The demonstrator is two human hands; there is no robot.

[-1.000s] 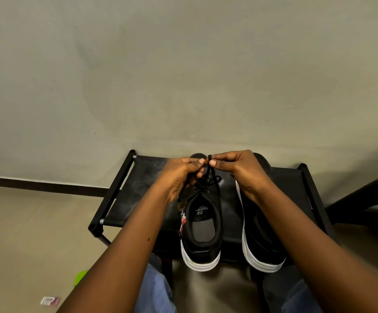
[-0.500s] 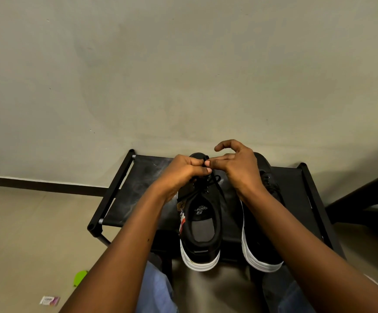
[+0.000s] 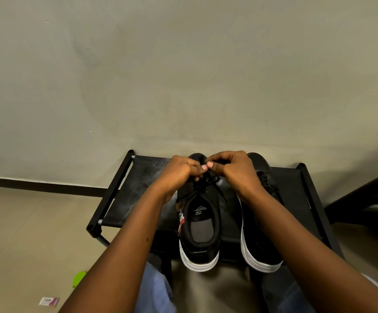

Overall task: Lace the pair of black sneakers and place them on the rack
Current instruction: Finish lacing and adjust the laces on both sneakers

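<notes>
Here, the left hand (image 3: 179, 175) and the right hand (image 3: 233, 170) meet thumb to thumb, each one pinching the thin black lace (image 3: 206, 188) with curled fingers. Right under them sits the left sneaker (image 3: 200, 224), black with a white sole and a grey pad inside. A red and white tag hangs on its side. The second sneaker (image 3: 261, 245) lies just beside it, under the right wrist. Two shoes in all. Both rest on one black rack (image 3: 136, 195).

Right sneaker (image 3: 261, 249) half hidden under forearm (image 3: 280, 224).
</notes>
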